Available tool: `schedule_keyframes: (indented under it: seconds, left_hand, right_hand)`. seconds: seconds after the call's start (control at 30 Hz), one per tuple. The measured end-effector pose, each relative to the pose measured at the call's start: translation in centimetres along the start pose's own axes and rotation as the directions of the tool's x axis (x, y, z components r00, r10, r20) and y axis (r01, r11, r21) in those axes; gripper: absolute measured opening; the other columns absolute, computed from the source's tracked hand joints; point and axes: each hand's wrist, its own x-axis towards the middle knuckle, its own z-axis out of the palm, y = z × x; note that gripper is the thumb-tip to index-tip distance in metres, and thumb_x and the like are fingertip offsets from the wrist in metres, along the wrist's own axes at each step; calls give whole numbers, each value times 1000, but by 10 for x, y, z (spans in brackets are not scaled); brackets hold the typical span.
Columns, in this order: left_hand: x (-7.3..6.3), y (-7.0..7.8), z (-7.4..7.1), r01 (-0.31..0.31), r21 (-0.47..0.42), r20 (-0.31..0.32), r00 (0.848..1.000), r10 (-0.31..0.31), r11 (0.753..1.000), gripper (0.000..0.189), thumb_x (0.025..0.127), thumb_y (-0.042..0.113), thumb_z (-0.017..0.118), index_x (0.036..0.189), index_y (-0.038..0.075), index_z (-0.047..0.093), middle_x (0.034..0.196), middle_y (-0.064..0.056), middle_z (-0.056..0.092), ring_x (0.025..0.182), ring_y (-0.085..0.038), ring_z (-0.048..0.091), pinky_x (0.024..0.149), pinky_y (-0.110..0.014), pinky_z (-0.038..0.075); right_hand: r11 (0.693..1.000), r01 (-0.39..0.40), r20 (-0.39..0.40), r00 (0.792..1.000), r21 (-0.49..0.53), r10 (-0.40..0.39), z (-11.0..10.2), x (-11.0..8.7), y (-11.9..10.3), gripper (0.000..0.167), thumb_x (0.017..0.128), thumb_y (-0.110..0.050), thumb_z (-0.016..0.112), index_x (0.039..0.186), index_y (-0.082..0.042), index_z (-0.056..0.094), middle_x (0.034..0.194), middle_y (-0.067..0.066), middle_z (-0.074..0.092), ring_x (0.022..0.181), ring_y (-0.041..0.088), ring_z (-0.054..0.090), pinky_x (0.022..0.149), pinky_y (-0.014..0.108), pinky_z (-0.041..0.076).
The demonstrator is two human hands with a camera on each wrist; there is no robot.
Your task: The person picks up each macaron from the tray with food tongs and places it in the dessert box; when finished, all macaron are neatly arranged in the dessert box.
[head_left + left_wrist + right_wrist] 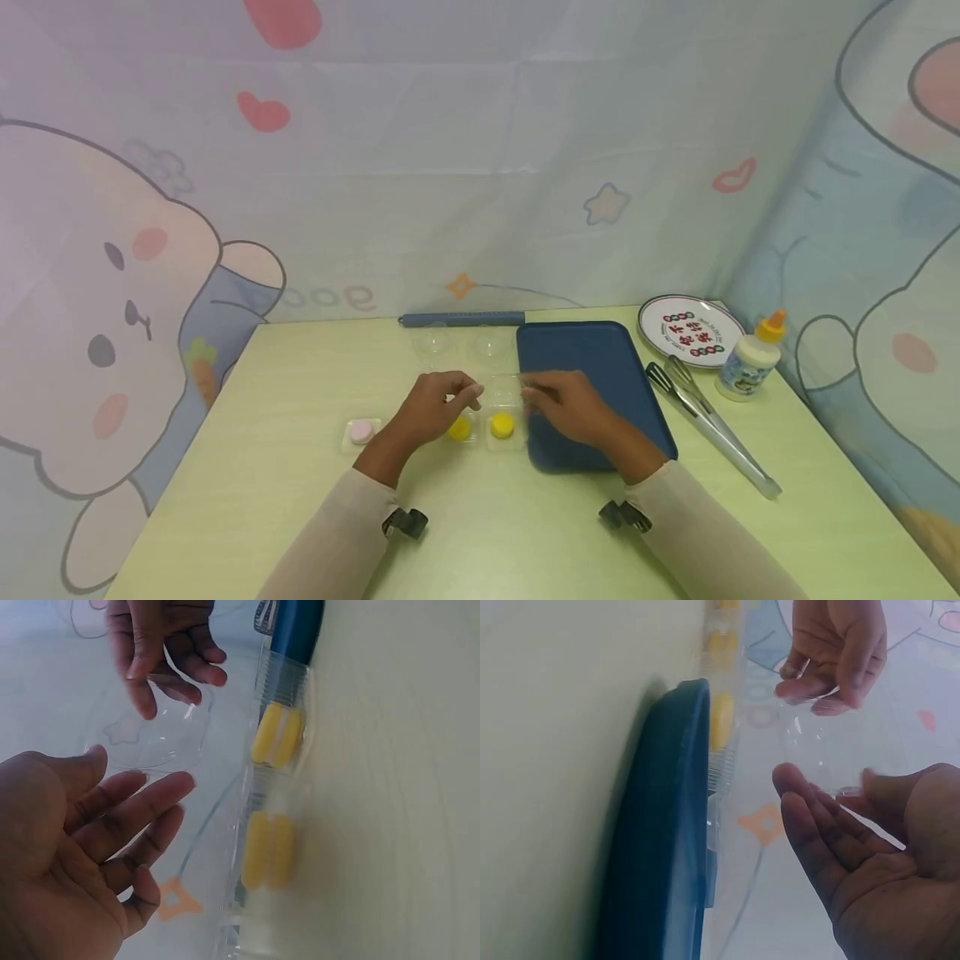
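Your left hand [438, 404] and right hand [566, 404] face each other above the middle of the table [247, 467], forearms coming in from about 7 and 5 o'clock, and each pinches one side of a clear plastic lid [821, 742] between thumb and fingers. The lid sits between your hands, raised off the tabletop. Taking it as the clock's centre, a yellow cookie [502, 425] lies at 6 o'clock in a clear box, and another yellow cookie [460, 428] at 7 to 8, partly behind your left wrist. A pink cookie [362, 431] sits at 8 to 9. More clear plastic pieces [489, 344] stand at 10 to 12, with a blue rod [461, 318] behind them at 11. The blue tray [592, 350] fills 3 o'clock, its left part beneath your right hand in the head view; past it come tongs [708, 429], a glue bottle [746, 367] and a round plate [692, 331]. The table's back edge meets the printed cloth [525, 225] at 12, while tabletop stretches out at 9 and, between your forearms, at 6.
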Motion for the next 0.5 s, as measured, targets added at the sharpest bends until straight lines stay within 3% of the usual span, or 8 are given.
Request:
schedule_keyframes:
  seconds: [0.07,0.23,0.33,0.5]
  left_hand:
    - [0,2,0,3,-25,18,1000,-2,1000,30,112,32,63,117,8,81,99,-1,84,114,-30,78,104,-58,59]
    - [1,4,4,-12,-39,18,1000,13,999,33,112,34,64,117,7,82,102,-1,84,110,-28,79,103,-56,61]
    - [0,4,5,-17,-38,17,1000,18,999,31,111,34,65,116,10,82,108,-3,84,112,-28,78,104,-55,60]
    - [-6,4,6,-19,-32,33,999,20,999,25,109,34,68,118,14,81,120,-4,82,117,-28,76,106,-55,59]
  right_hand:
    - [1000,3,-11,1000,7,-3,-1,-3,2,37,111,-14,65,142,5,69,121,26,79,99,31,84,92,40,68]
    - [999,6,-40,999,-36,-8,-2,-6,2,31,112,-20,63,131,0,78,117,21,82,100,29,84,94,48,67]
    - [996,15,-56,998,-85,-20,-2,-8,2,26,111,-20,66,124,-4,82,115,16,83,103,28,82,94,47,66]
    - [987,48,-53,997,-153,-57,-2,-12,0,24,107,-20,72,125,-6,82,121,9,82,111,28,79,96,45,65]
